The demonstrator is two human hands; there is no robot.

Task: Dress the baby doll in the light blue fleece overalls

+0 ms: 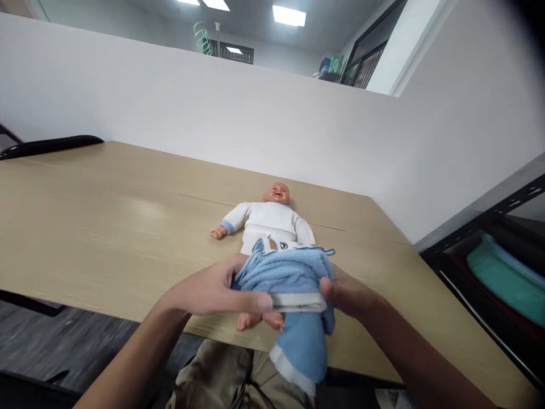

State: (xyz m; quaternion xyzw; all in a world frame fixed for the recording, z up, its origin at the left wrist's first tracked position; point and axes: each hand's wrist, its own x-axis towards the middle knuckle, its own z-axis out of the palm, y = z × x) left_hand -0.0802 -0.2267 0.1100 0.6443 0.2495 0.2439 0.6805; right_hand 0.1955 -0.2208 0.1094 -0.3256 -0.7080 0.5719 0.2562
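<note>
A baby doll (272, 224) lies on its back on the wooden table, its head toward the wall, dressed in a white long-sleeved top with blue cuffs. Above its lower body I hold a small blue fleecy garment (285, 272) with white trim, gathered up in folds. My left hand (217, 289) grips its left side, thumb along the white band. On the opposite side my right hand (344, 289) pinches the cloth near the same band. One blue part with a white end hangs down past the table's front edge. The doll's feet (260, 321) show beneath; its legs are mostly hidden.
The table (128, 227) meets a white partition wall (213, 113) at the back. A black rack (481, 295) holding a teal item (506, 278) stands at the right. A black curved object (55, 145) is at the far left edge. My lap lies below the front edge.
</note>
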